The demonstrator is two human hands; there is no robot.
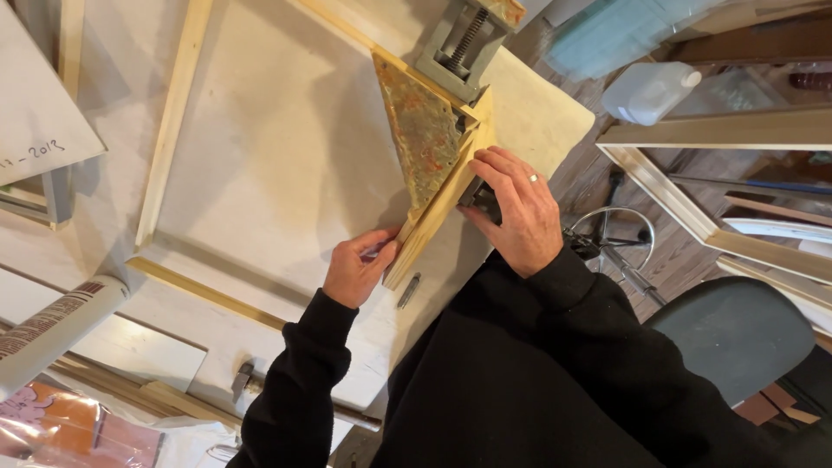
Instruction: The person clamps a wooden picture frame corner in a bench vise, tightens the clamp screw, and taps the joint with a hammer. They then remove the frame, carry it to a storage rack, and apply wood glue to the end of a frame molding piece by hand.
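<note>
left hand (357,267): fingers curled, pinching the near end of the wooden frame strip (438,212); thumb on top, grip closed on it.
right hand (518,208): laid flat, fingers spread over the far side of the strip, covering a dark clamp part (482,199); ring on 1 finger. Can't tell if it grips or only presses.
strip axis: diagonal, from the left hand up and right into the grey corner clamp (458,42).
nearer hand: right sits closer to the clamped corner, left at the free end.
triangle plate (422,130): mottled green-orange, lies just left of the strip, touching it.
loose bit (408,290): small metal piece, maybe a screw, on the bench just below the strip end.
bench (286,147): pale board.
packages: white plastic jug (650,91) upper right; rolled paper tube with dark print (52,328) lower left; orange-pink bagged item (61,425) bottom left corner.
</note>
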